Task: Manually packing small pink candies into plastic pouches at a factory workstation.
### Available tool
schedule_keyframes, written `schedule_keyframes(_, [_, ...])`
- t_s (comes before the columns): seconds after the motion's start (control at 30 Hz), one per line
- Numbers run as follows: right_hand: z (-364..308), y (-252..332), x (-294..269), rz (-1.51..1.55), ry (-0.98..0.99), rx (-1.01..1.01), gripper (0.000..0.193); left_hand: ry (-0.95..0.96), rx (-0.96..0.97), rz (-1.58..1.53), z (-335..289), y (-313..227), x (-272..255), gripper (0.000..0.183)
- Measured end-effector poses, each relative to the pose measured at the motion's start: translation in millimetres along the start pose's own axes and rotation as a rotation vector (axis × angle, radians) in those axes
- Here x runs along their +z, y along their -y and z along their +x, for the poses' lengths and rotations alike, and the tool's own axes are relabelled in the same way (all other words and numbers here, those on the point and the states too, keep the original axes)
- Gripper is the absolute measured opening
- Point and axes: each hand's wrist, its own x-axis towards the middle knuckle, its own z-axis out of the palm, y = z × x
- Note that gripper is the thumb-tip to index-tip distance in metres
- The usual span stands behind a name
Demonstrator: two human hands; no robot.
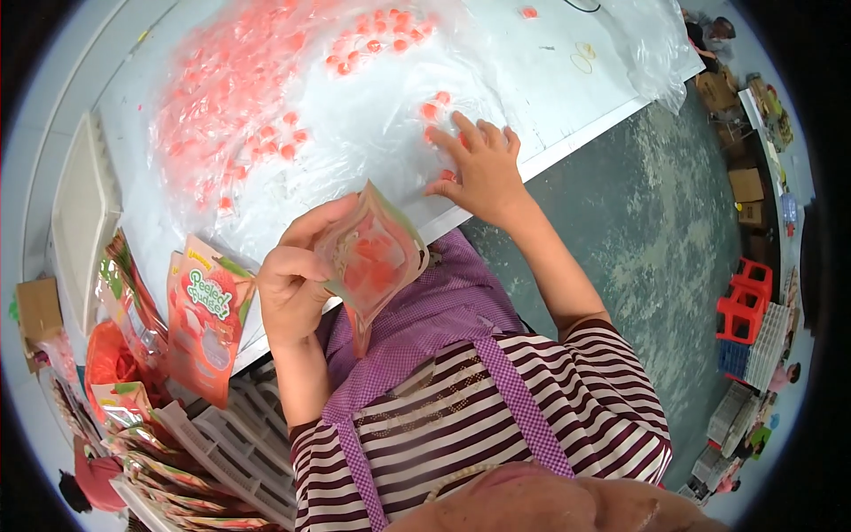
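From the head view, my left hand (pixel 292 288) pinches an open pouch (pixel 372 262) upright above the table (pixel 567 115) edge. My right hand (pixel 479 168), fingers spread flat, presses on wrapped red candies (pixel 434 111) atop the clear plastic sheet (pixel 355 133).

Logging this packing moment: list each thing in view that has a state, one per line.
left hand: closed around the pouch
pouch: held up, mouth open, red candies inside
right hand: open, fingers spread on the candies
wrapped red candies: loose, scattered over the plastic sheet
plastic sheet: spread out, crinkled
printed pouches: flat, stacked at the table's edge
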Motion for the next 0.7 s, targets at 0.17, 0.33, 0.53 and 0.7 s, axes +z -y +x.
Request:
schedule_keyframes(0.17, [-1,-3,11,0.000,-0.008,-0.042,0.059,0.001,0.026,-0.001,-1,-2,-1,0.017])
schedule_keyframes(0.33, [-2,-11,15,0.116,-0.083,0.003,0.063,0.014,0.039,0.023,-3,-1,-4,0.015])
schedule_keyframes(0.53, [30,-4,8,-0.063,-0.076,-0.090,0.073,0.052,0.031,0.014,0,-2,2,0.015])
schedule_keyframes(0.7, [45,-8,16,-0.138,-0.081,-0.154,0.067,0.044,0.019,-0.010,1,-2,3,0.015])
